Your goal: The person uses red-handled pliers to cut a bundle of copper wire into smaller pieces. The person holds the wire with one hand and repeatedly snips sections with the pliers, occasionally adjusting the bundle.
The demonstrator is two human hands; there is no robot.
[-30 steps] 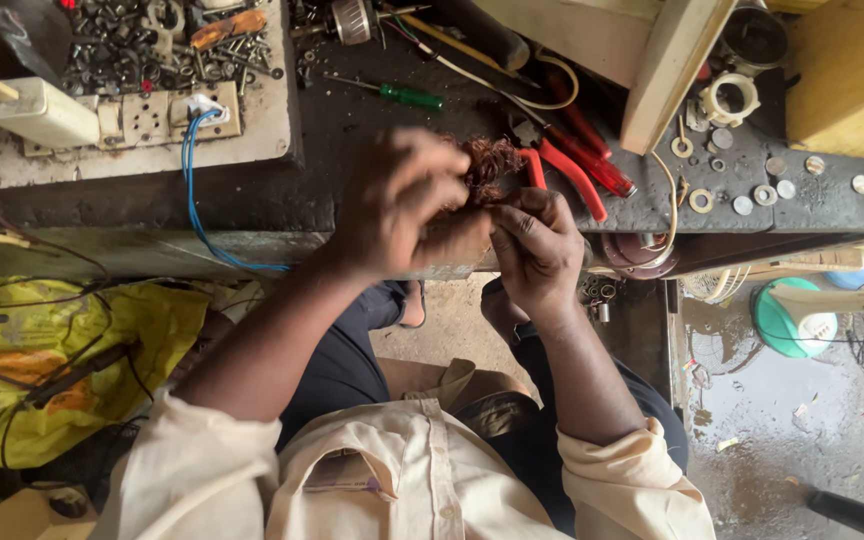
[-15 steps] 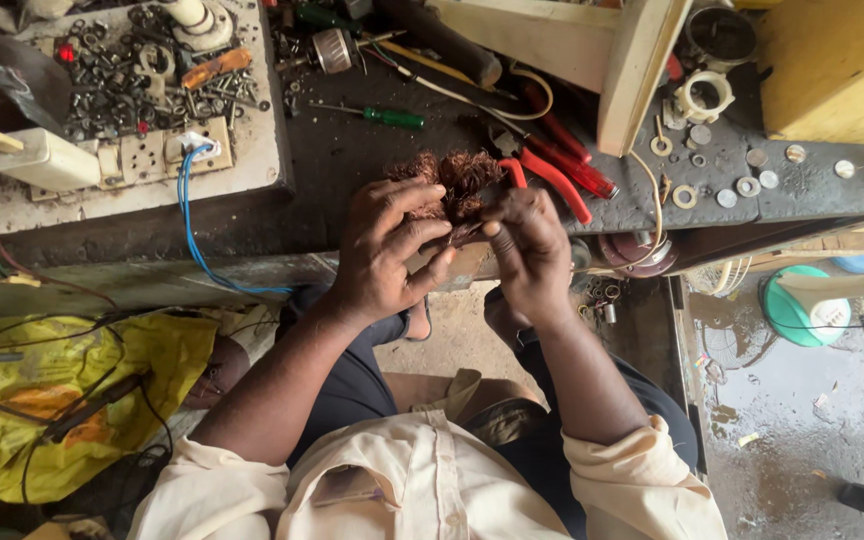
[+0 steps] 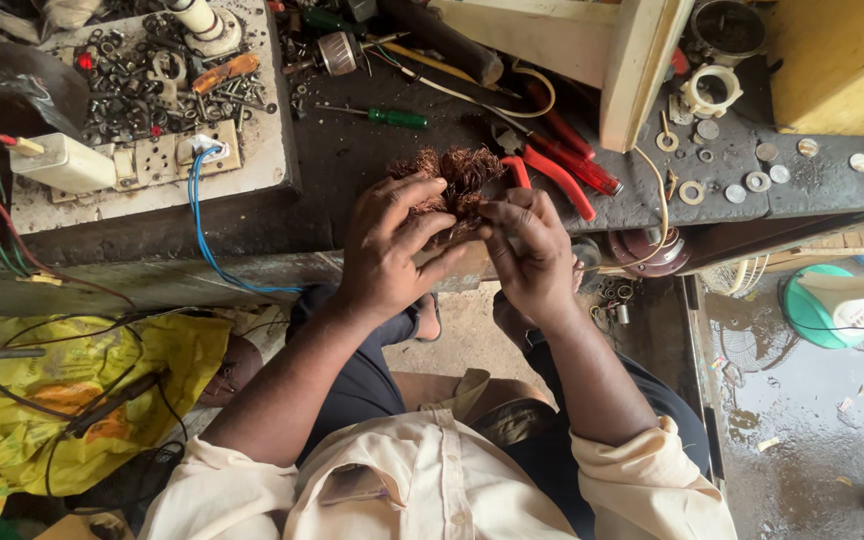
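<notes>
Both of my hands meet over the front edge of a dark workbench (image 3: 352,160). Between them is a tangled bundle of thin copper wire (image 3: 452,175). My left hand (image 3: 392,245) curls its fingers around the bundle's left side. My right hand (image 3: 532,250) pinches strands on its right side with thumb and fingertips. Most of the bundle's lower part is hidden behind my fingers.
Red-handled pliers (image 3: 562,165) lie just right of the wire. A green-handled screwdriver (image 3: 392,118) lies behind it. A white board (image 3: 252,150) at left carries a socket strip, a blue cable and several nuts and washers. Loose washers (image 3: 742,185) dot the bench at right. Yellow plastic (image 3: 62,400) covers the floor at left.
My hands have opened apart a little on the wire bundle, so more copper shows above my fingers. The camera view has tilted, moving the bench downward in the picture.
</notes>
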